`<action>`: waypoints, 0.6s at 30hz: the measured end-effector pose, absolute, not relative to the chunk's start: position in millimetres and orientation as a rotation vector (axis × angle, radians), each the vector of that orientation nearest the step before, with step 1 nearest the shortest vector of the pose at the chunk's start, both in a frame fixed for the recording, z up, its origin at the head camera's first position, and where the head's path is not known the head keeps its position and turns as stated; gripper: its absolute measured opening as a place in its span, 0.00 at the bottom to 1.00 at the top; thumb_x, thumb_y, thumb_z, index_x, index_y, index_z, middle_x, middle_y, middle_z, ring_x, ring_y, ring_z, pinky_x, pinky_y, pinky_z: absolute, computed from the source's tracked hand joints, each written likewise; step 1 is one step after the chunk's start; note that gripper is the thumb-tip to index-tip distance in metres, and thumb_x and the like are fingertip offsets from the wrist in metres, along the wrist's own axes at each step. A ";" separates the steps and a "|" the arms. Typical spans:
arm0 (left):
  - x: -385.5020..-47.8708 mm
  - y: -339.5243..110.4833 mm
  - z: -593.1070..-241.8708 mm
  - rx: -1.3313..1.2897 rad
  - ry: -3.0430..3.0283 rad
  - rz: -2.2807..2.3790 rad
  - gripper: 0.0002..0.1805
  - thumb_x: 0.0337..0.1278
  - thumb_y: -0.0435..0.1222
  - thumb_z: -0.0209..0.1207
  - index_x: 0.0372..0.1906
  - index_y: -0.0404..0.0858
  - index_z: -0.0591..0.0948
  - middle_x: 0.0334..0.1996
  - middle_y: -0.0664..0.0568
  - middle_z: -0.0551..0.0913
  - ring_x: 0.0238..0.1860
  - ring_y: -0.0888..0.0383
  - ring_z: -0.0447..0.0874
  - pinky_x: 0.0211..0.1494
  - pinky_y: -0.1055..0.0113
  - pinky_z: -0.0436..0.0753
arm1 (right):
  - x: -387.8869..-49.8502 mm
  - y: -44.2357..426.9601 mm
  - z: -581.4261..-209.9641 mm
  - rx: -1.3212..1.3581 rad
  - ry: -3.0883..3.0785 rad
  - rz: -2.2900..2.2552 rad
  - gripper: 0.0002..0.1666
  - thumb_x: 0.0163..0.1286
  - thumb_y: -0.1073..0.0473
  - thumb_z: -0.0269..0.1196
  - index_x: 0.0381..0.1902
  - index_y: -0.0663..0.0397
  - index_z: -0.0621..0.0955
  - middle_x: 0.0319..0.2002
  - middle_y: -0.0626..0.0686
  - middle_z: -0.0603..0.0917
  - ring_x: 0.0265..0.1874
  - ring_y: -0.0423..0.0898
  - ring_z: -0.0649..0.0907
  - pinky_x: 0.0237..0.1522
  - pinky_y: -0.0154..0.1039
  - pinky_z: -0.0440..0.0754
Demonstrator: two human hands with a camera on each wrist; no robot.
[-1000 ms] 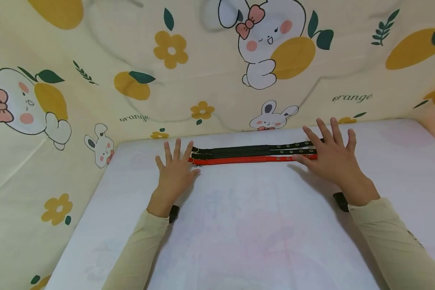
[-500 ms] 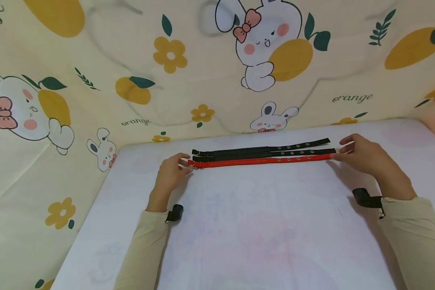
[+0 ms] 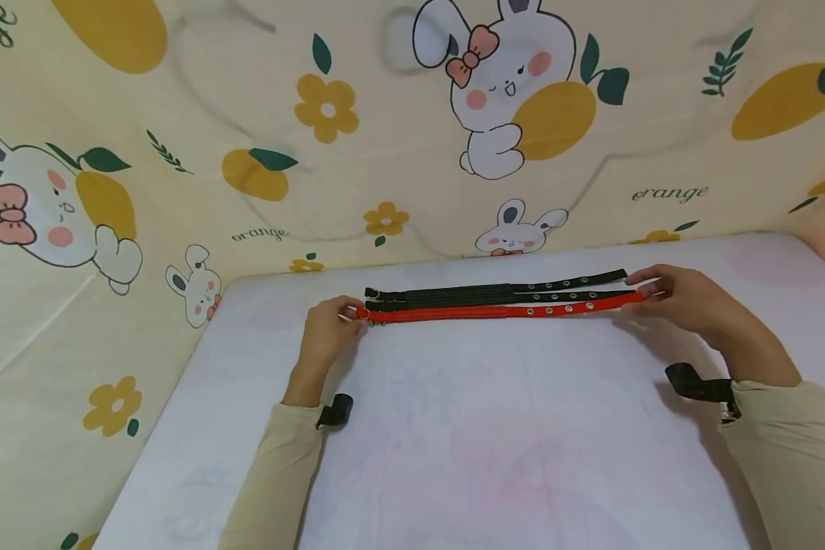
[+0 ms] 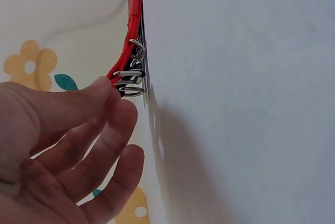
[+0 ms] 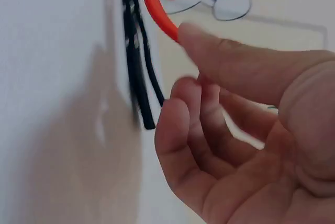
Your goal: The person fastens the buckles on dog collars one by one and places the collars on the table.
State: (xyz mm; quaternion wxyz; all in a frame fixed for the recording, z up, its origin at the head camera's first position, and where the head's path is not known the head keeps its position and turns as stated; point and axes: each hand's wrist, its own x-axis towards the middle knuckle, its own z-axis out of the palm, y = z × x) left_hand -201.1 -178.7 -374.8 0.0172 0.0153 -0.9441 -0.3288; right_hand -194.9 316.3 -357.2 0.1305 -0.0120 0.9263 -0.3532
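Observation:
A red strap [image 3: 474, 313] with metal eyelets lies in front of two black straps [image 3: 454, 295], all running left to right near the table's back. My left hand [image 3: 325, 336] pinches the red strap's buckle end; in the left wrist view, thumb and fingertips hold the red band [image 4: 134, 4] beside metal rings [image 4: 130, 73]. The red strap's right end is pinched by my right hand [image 3: 704, 305], and in the right wrist view the red band [image 5: 159, 14] rises from the black straps [image 5: 137, 67] to the thumb. The black ends hang free of the grip there.
The white table [image 3: 454, 428] reaches back to a cream cloth [image 3: 357, 168] printed with rabbits, flowers and oranges, which stands behind and along the left side. A black wrist device [image 3: 694, 383] sits at the right sleeve, another [image 3: 335, 411] at the left.
Both hands, earlier spread flat over the strap ends, have turned and curled to pinch the red strap's two ends. The red strap's right end has lifted slightly, covering part of the black strap beside it.

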 end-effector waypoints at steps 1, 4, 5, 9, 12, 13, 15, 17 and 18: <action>-201.3 -179.2 -375.0 0.046 -2.930 -1.040 0.17 0.57 0.32 0.68 0.53 0.37 0.84 0.42 0.42 0.87 0.40 0.48 0.87 0.47 0.56 0.85 | -194.6 315.2 -356.5 -0.046 2.683 -1.033 0.37 0.67 0.49 0.68 0.67 0.61 0.70 0.47 0.58 0.77 0.45 0.44 0.73 0.38 0.31 0.75; -202.5 -180.8 -375.4 0.023 -2.919 -1.077 0.17 0.58 0.32 0.67 0.53 0.36 0.84 0.42 0.42 0.87 0.40 0.49 0.87 0.47 0.57 0.85 | -193.8 311.5 -353.9 -0.075 2.657 -1.072 0.37 0.66 0.43 0.68 0.66 0.56 0.73 0.47 0.52 0.76 0.48 0.47 0.70 0.40 0.31 0.75; -203.2 -181.6 -375.4 0.017 -2.915 -1.090 0.16 0.58 0.32 0.67 0.52 0.37 0.84 0.43 0.42 0.87 0.40 0.49 0.87 0.46 0.58 0.85 | -194.0 309.9 -352.7 -0.090 2.653 -1.092 0.37 0.65 0.43 0.68 0.66 0.56 0.74 0.46 0.50 0.77 0.48 0.45 0.71 0.41 0.30 0.75; -204.6 -184.4 -375.0 0.015 -2.911 -1.149 0.16 0.59 0.34 0.67 0.53 0.39 0.84 0.43 0.43 0.87 0.40 0.50 0.87 0.40 0.64 0.84 | -194.8 300.2 -348.8 -0.133 2.647 -1.143 0.35 0.64 0.44 0.69 0.64 0.54 0.77 0.44 0.42 0.81 0.42 0.38 0.77 0.42 0.28 0.78; -205.0 -185.7 -372.0 -0.002 -2.888 -1.188 0.16 0.60 0.35 0.67 0.53 0.40 0.83 0.44 0.45 0.87 0.40 0.51 0.86 0.38 0.67 0.82 | -197.3 290.3 -344.6 -0.153 2.674 -1.151 0.33 0.65 0.44 0.69 0.62 0.54 0.79 0.42 0.40 0.82 0.41 0.35 0.77 0.42 0.27 0.77; -205.0 -185.9 -370.4 -0.017 -2.873 -1.202 0.16 0.60 0.36 0.67 0.53 0.40 0.83 0.43 0.45 0.87 0.40 0.51 0.85 0.38 0.68 0.82 | -198.3 286.9 -342.8 -0.156 2.684 -1.158 0.32 0.65 0.44 0.69 0.61 0.55 0.79 0.40 0.39 0.83 0.41 0.35 0.77 0.42 0.27 0.76; -204.6 -185.9 -366.9 -0.061 -2.837 -1.252 0.16 0.59 0.35 0.68 0.52 0.40 0.83 0.43 0.44 0.87 0.40 0.50 0.85 0.38 0.68 0.82 | -200.3 280.2 -338.4 -0.163 2.712 -1.166 0.30 0.66 0.45 0.68 0.60 0.55 0.80 0.38 0.39 0.84 0.40 0.34 0.77 0.41 0.29 0.75; -204.1 -185.2 -362.8 -0.119 -2.797 -1.304 0.16 0.58 0.35 0.68 0.52 0.39 0.84 0.42 0.43 0.87 0.41 0.50 0.85 0.38 0.69 0.82 | -202.1 273.3 -332.3 -0.163 2.743 -1.180 0.28 0.67 0.46 0.67 0.59 0.54 0.80 0.36 0.39 0.84 0.40 0.35 0.76 0.40 0.31 0.75; -204.0 -184.7 -360.4 -0.150 -2.778 -1.326 0.16 0.58 0.35 0.68 0.52 0.39 0.84 0.42 0.42 0.87 0.41 0.49 0.85 0.39 0.69 0.81 | -203.3 269.5 -329.0 -0.168 2.754 -1.189 0.27 0.67 0.46 0.67 0.59 0.54 0.80 0.36 0.40 0.84 0.40 0.37 0.75 0.39 0.32 0.75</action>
